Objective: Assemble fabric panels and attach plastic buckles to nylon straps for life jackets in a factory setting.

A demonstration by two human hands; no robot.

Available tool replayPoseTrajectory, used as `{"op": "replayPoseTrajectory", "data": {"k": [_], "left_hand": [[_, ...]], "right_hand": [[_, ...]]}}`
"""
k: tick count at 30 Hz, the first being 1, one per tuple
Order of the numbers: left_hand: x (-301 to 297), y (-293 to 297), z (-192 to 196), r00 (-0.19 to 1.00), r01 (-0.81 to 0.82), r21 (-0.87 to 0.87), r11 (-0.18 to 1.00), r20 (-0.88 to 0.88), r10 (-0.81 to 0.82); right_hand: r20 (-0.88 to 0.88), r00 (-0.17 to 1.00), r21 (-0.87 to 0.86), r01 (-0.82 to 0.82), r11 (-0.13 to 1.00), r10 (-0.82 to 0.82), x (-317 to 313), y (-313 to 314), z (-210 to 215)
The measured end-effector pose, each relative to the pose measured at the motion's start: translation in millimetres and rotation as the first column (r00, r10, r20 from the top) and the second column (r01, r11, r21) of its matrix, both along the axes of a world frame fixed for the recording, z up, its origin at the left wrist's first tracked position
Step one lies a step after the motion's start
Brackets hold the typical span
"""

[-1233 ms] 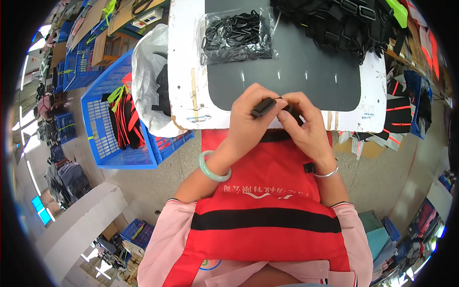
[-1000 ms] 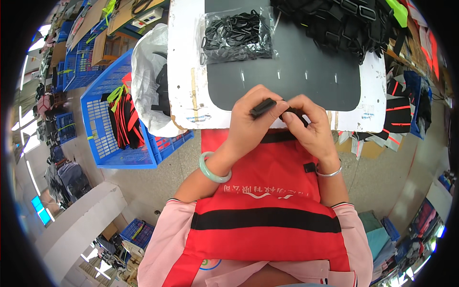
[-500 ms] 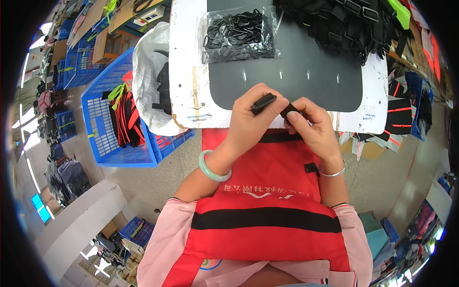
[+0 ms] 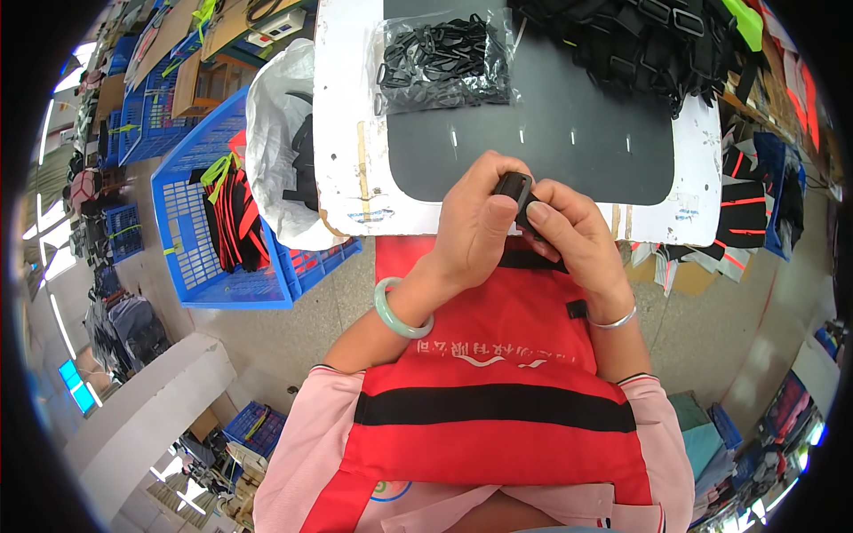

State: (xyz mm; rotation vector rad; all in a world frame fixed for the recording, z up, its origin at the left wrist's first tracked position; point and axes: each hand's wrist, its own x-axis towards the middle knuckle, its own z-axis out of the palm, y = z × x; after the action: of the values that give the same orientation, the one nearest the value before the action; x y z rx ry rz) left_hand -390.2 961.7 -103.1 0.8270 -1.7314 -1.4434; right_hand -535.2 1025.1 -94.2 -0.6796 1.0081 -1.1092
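Observation:
Close together in front of me, just over the table's near edge, both hands are closed on small black pieces. My left hand [image 4: 471, 226] grips a black buckle [image 4: 513, 186], a short, thick piece, with the thumb raised beside it. The thumb and fingers of my right hand [image 4: 582, 235] pinch a black strap [image 4: 526, 219] against the buckle. Fingers hide how the two join. Beyond them on the table lies a clear plastic bag of black rings [image 4: 449, 53]. At the far right is a pile of black straps with buckles [image 4: 635, 53].
The white table [image 4: 351, 178] carries a dark mat [image 4: 533, 169]. On the left stand a white sack [image 4: 271, 151] with black pieces and a blue crate [image 4: 191, 249] with black-and-red strips. Black, grey and orange pieces [image 4: 742, 213] sit beyond the table's right edge.
My left hand has turned the buckle more upright and moved it right. Its thumb has lifted off, and my right hand has come up against the buckle.

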Motion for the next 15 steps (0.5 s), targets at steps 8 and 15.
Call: {"op": "replayPoseTrajectory", "data": {"k": [8,15], "left_hand": [[-2.9,-8.2,-2.9,0.994,-0.029,-0.09,0.996,-0.11,0.019],[-0.2,-8.8,2.8,0.99,0.045,-0.018,0.999,-0.134,-0.047]], "right_hand": [[0.206,0.978,0.006,0.008,1.0,-0.009,5.2,-0.9,-5.5],[0.347,0.936,0.028,0.044,0.999,-0.051,2.1,0.1,-3.5]]}}
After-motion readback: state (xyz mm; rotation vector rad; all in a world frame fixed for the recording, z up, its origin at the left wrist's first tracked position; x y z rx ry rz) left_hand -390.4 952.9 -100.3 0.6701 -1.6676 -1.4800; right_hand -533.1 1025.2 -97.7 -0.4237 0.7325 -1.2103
